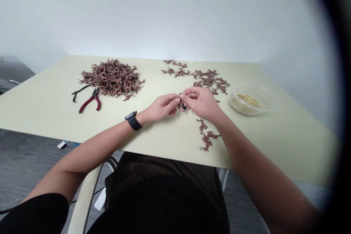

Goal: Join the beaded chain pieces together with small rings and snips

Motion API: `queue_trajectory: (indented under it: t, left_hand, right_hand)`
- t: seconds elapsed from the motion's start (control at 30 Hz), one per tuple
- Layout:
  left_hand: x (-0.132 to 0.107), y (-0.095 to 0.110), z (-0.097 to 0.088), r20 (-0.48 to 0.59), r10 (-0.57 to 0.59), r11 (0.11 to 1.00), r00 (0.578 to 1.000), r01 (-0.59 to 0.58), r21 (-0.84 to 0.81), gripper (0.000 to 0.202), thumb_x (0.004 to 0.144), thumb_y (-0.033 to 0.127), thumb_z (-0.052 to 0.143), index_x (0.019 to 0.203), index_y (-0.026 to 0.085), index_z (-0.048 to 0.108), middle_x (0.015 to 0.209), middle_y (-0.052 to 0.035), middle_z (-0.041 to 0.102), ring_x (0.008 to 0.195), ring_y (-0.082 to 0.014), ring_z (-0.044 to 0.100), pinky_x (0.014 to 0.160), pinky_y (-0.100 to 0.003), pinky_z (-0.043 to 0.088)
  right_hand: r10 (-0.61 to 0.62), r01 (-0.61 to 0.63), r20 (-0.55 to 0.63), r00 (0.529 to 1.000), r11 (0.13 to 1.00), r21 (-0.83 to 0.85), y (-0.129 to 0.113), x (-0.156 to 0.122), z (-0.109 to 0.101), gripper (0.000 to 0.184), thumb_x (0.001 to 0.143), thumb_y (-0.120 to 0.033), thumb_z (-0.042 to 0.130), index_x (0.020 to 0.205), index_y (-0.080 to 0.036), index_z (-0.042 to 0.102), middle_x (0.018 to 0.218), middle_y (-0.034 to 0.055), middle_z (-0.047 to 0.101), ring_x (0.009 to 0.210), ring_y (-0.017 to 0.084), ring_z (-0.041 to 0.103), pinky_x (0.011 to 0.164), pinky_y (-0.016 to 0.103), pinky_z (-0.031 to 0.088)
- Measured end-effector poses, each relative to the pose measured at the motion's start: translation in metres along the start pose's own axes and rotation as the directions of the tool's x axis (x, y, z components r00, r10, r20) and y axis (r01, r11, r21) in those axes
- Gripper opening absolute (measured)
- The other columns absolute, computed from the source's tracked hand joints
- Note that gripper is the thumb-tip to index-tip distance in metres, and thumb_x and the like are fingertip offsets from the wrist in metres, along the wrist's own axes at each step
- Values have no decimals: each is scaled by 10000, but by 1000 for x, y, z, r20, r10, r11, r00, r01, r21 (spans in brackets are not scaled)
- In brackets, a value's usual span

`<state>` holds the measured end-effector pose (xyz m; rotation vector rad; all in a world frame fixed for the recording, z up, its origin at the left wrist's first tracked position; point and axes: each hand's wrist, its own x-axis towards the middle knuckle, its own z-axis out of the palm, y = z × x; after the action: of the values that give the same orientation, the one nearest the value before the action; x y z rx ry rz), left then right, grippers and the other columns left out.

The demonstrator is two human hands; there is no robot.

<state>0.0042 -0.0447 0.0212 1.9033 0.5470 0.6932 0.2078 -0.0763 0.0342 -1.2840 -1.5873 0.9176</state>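
My left hand (pixel 163 107), with a black watch on the wrist, is closed in a pinch on a small brown animal figurine (pixel 179 104). Against it, the fingertips of my right hand (pixel 201 102) pinch the same piece from the other side. Most of the figurine is hidden by the fingers, and a dark bit shows under the right fingertips. Close to my right forearm lie a few loose brown figurines (pixel 207 142), deer-like in shape. Past the right hand, more figurines (pixel 208 77) are spread in a loose cluster.
A big heap of brown figurines (pixel 113 76) lies on the left of the pale table (pixel 159 139). Beside it are red-handled pliers (pixel 90 101) and a thin black tool (pixel 79 91). At right stands a clear plastic bowl (pixel 237 108) with small gold-coloured pieces (pixel 249 100).
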Motion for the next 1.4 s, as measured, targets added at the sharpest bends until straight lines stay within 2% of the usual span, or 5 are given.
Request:
queue_trajectory:
  t: [0.37,0.53,0.87,1.17,1.4]
  left_hand:
    - [-4,-3,-2,-84,200,737,976,-93,669,289,1104,387,392,1185,187,583,922,-83,693,742,-173,603,666,-284,392]
    - [-3,4,-3,-95,159,855,983,-88,511,311,1111,405,395,1067,174,599,820,-40,663,666,-130,557,661,-269,404]
    - [2,1,-1,-10,16,998,1000,-16,-56,464,1075,559,446,1045,142,646,913,-73,697,674,-102,610,672,-252,520]
    - [0,2,2,-53,14,998,999,-10,61,407,1099,495,413,1035,153,625,923,-64,710,673,-99,592,677,-249,495]
    - [-3,-1,-2,-77,170,791,982,-90,606,297,1102,405,411,1141,178,599,887,-72,693,713,-153,595,669,-276,411]
  right_hand:
    - [221,-288,200,955,851,439,-1,5,-2,348,745,-444,910,740,-157,713,675,11,593,581,102,493,572,277,480]
    - [215,-308,241,946,825,474,2,5,-4,391,707,-468,940,781,-157,716,689,0,598,577,89,481,567,264,464]
    - [-78,78,0,997,996,33,-2,1,-2,262,884,-490,772,918,-244,688,637,3,670,602,180,645,599,307,496]
    - [-45,45,8,999,999,29,0,1,0,288,887,-497,763,853,-218,701,656,36,684,596,181,627,580,318,500]
    - [180,-242,196,964,900,362,-2,3,-4,367,798,-468,862,701,-172,668,656,14,594,572,112,510,588,292,491]
